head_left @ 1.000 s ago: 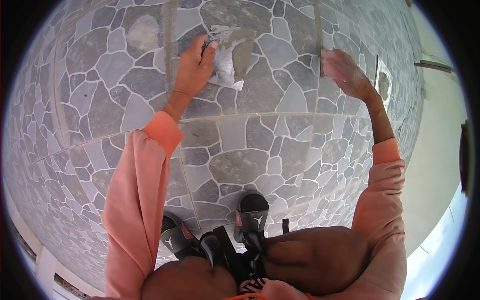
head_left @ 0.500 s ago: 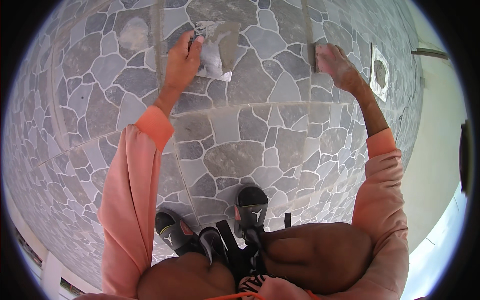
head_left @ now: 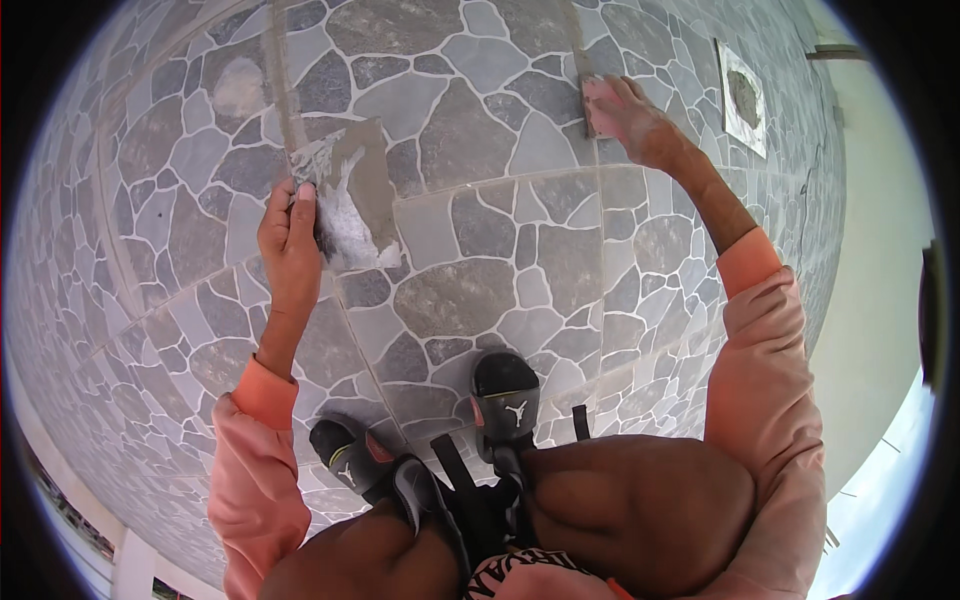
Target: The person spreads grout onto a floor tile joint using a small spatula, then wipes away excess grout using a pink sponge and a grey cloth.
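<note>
My left hand [head_left: 290, 235] pinches the near-left edge of a flat, thin square sheet [head_left: 355, 225], thumb on top. Wet grey paste, like grout or mortar, coats its right part, and whitish smears cover the rest. The sheet is over the stone-patterned tile floor [head_left: 455, 300]; whether it touches cannot be told. Farther right, the fingers of my right hand [head_left: 645, 130] wrap round a pink block-like pad [head_left: 603, 105] with a dark, dirty left edge. That pad rests on or just above a tile joint [head_left: 590, 50].
A light-coloured square [head_left: 742, 100] with a grey patch in its middle lies beyond my right hand. A pale dry patch [head_left: 240, 88] marks the floor at far left. My feet in black slides [head_left: 505, 395] are close below. A pale wall [head_left: 870, 230] runs along the right.
My left hand has drawn the sheet toward me and to the left. The right hand with the pink pad has shifted slightly nearer along the joint. The view has also moved a little.
</note>
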`<state>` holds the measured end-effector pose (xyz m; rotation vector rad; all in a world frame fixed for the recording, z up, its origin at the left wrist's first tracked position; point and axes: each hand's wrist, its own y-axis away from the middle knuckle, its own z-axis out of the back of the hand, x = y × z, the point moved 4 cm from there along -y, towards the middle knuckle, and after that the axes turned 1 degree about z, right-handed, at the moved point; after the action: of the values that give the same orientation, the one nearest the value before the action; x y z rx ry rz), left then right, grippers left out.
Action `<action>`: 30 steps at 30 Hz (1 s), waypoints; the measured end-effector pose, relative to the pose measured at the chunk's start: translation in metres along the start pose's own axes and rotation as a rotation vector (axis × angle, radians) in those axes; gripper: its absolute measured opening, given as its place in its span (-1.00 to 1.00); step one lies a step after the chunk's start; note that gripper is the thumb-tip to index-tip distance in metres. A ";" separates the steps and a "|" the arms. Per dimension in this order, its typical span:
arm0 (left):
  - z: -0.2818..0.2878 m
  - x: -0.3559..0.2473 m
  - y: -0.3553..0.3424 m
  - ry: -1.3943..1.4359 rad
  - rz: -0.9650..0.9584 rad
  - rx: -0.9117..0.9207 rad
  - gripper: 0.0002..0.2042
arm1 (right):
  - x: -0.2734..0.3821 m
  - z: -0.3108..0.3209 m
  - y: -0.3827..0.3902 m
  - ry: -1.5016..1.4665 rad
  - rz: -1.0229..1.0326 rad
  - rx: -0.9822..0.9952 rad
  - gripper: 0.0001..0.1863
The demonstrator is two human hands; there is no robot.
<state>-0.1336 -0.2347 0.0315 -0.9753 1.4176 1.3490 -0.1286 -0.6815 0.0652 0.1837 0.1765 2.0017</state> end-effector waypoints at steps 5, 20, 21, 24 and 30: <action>0.045 -0.029 0.081 0.029 0.077 -0.078 -0.77 | -0.001 0.009 0.003 0.097 -0.027 0.082 -0.37; 0.095 -0.039 0.207 0.107 0.168 -0.298 -0.72 | 0.026 -0.007 0.032 0.085 -0.067 0.124 -0.32; 0.091 -0.040 0.208 0.106 0.165 -0.301 -0.72 | 0.028 -0.004 0.033 0.164 -0.013 0.096 -0.31; 0.078 -0.042 0.210 0.197 0.148 -0.301 -0.72 | 0.031 0.001 0.036 0.187 0.000 0.115 -0.23; 0.073 -0.037 0.213 0.236 0.124 -0.224 -0.72 | 0.039 -0.011 0.054 0.170 -0.095 0.166 -0.27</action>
<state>-0.3214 -0.1452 0.1253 -1.2440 1.5461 1.5490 -0.1951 -0.6698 0.0674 0.1077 0.4527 1.9076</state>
